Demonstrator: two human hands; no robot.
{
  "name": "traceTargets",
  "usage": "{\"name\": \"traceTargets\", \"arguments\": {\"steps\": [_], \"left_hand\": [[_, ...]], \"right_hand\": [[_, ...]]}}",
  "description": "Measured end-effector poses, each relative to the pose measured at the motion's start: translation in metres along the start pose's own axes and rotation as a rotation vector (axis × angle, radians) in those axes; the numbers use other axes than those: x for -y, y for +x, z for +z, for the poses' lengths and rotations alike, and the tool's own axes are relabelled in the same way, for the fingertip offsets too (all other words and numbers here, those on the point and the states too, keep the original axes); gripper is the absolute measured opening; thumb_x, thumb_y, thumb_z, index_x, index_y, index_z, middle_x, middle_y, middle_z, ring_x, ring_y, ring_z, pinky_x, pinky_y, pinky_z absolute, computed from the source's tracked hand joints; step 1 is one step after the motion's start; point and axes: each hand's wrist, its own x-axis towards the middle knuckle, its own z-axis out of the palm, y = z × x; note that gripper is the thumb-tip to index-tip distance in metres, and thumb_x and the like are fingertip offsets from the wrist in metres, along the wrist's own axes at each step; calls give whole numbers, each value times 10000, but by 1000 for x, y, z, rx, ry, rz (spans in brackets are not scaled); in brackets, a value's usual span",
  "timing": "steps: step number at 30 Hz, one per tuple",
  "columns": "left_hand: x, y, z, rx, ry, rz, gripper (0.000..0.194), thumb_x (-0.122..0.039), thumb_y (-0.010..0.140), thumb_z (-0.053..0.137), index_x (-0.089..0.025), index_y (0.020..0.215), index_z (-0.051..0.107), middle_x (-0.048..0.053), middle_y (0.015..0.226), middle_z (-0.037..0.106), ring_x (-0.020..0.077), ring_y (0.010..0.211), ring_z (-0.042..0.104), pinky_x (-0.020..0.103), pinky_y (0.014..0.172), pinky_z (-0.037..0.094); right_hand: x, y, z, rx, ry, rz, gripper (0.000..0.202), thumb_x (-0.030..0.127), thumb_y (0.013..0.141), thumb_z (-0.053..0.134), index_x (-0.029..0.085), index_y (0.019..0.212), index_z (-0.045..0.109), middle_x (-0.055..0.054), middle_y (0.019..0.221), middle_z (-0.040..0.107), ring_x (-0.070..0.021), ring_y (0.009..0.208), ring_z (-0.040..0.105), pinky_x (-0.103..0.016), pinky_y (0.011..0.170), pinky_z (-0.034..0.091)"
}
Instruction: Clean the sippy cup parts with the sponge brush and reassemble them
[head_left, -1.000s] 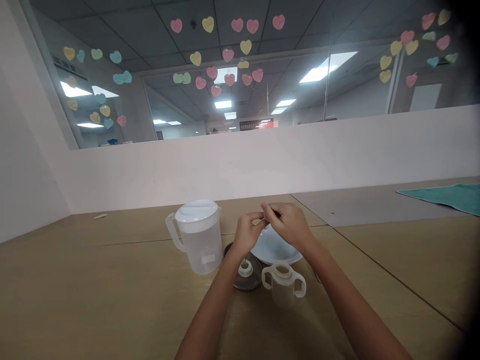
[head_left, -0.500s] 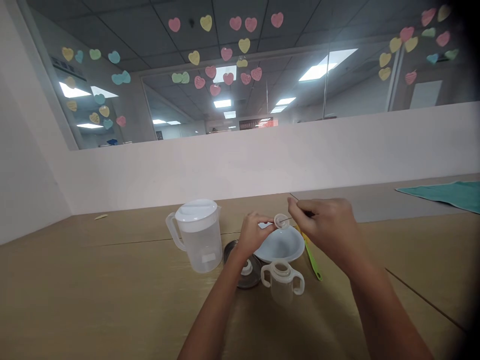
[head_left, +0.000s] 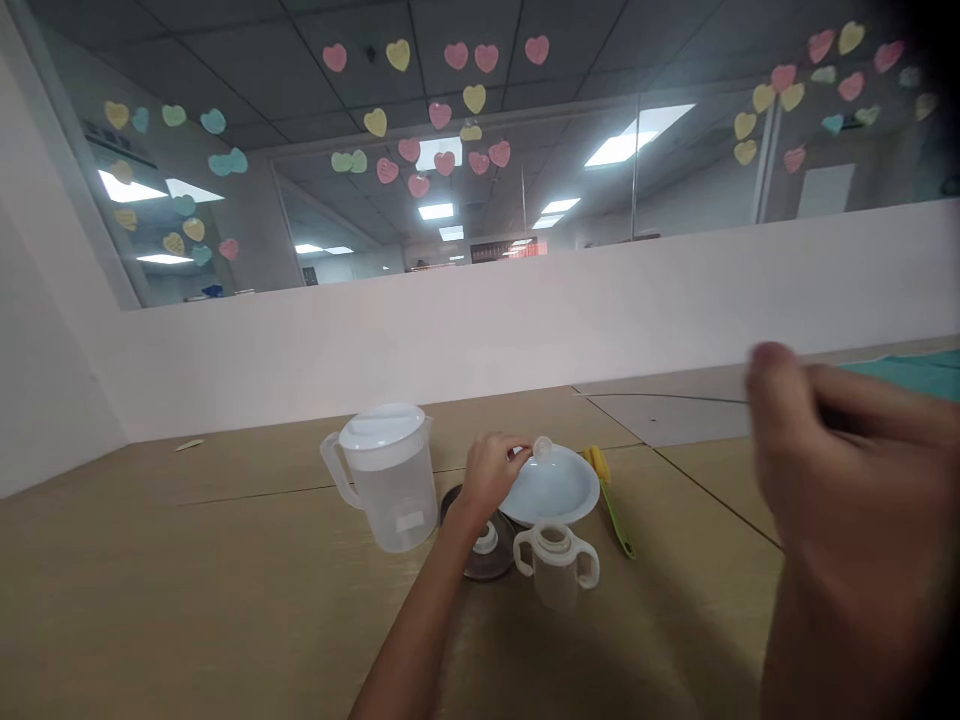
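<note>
My left hand [head_left: 491, 470] pinches a small translucent round cap-like piece [head_left: 542, 449] between its fingertips, above the white bowl [head_left: 555, 490]. Off to the right and close to the camera, my right hand [head_left: 855, 480] is closed around one end of a thin wire-like rod [head_left: 660, 396], which points left; motion blurs this hand. In front of the bowl stands a clear cup with two white handles [head_left: 556, 575], its top open. A dark metal lid [head_left: 487, 565] with a white knob lies partly beneath my left forearm.
A lidded clear plastic pitcher [head_left: 397, 490] stands left of the bowl. Against the bowl's right side lies a brush with a green handle [head_left: 619, 520] and a yellow head. A teal cloth [head_left: 915, 372] is at the far right, and a white wall [head_left: 375, 345] borders the table.
My right hand has swung away to the right and nearer the camera, drawing the thin rod out of the round piece. The left hand still holds that piece over the bowl.
</note>
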Motion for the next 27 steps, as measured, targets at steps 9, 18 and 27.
{"name": "traceTargets", "arguments": {"steps": [9, 18, 27], "left_hand": [[11, -3, 43, 399, 365, 78, 235, -56, 774, 465, -129, 777, 688, 139, 879, 677, 221, 877, 603, 337, 825, 418], [37, -13, 57, 502, 96, -8, 209, -253, 793, 521, -159, 858, 696, 30, 810, 699, 131, 708, 589, 207, 642, 419], [40, -1, 40, 191, -691, -231, 400, -436, 740, 579, -109, 949, 675, 84, 916, 692, 177, 822, 602, 260, 731, 448]], "right_hand": [[-75, -26, 142, 750, -62, 77, 444, 342, 822, 408, 166, 427, 509, -33, 462, 516, -99, 464, 359, -247, 499, 233], [-106, -61, 170, 1308, -118, 186, 319, 320, 785, 428, 142, 618, 635, -54, 583, 645, -107, 476, 551, -209, 502, 347], [-103, -70, 175, 1269, -359, 138, 275, 345, 760, 503, 130, 788, 673, -145, 873, 673, -226, 840, 614, -275, 645, 393]]}}
